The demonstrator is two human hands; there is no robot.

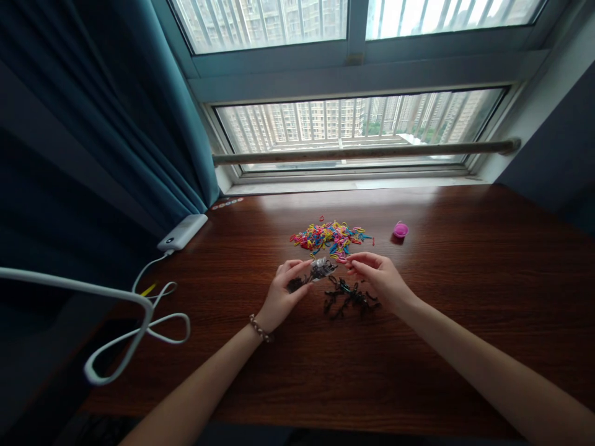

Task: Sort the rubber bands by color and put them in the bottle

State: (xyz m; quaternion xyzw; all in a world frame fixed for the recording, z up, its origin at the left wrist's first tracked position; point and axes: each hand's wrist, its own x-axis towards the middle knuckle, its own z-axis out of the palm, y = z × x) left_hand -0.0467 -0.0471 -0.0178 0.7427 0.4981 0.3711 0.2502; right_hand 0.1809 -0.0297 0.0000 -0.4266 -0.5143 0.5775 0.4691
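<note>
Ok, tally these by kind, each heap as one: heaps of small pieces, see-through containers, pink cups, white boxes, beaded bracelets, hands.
Heaps: 2 (colourful heap, black heap)
See-through container: 1
Pink cup: 1
White box: 1
Beaded bracelet: 1
Hands: 2 (left hand, right hand)
Total: 8

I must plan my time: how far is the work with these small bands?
Looks done: dark bands lie apart from the colourful pile, some apparently inside a clear container. In hand: the left hand holds it; the right hand is near the colourful pile, its grip unclear. Left, probably: the dark bands outside the container.
</note>
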